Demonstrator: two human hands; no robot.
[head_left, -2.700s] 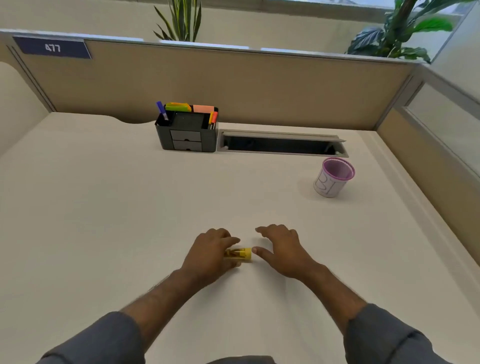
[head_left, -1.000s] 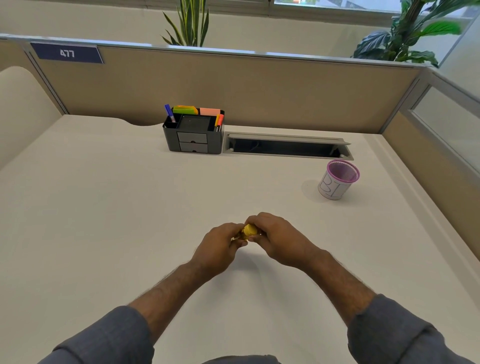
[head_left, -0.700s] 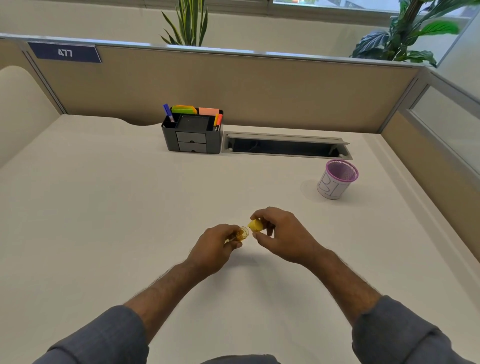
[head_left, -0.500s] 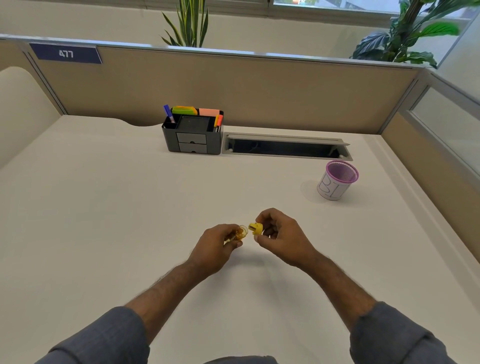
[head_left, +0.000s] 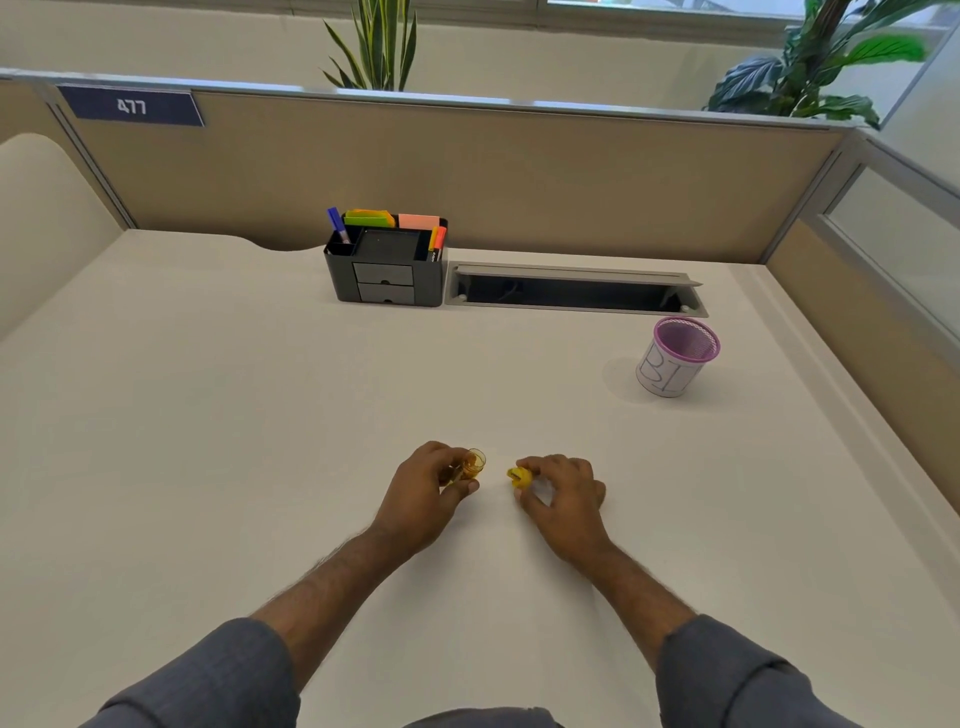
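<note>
My left hand (head_left: 423, 493) grips a small clear amber container (head_left: 471, 464), its open round end pointing right. My right hand (head_left: 563, 496) pinches a yellow cap (head_left: 520, 477) between thumb and fingers. The two pieces are apart, with a small gap between them, low over the white desk (head_left: 208, 415). Most of the container is hidden inside my left fingers.
A pink mesh cup (head_left: 675, 357) with a white label stands at the right. A black desk organiser (head_left: 387, 262) with pens and sticky notes sits at the back, beside an open cable tray (head_left: 571, 293). Partition walls close the back and right sides.
The yellow piece lay whole on the desk under my hands. I lifted it, pulled the cap off with my right hand, and the two hands have now moved apart and lower.
</note>
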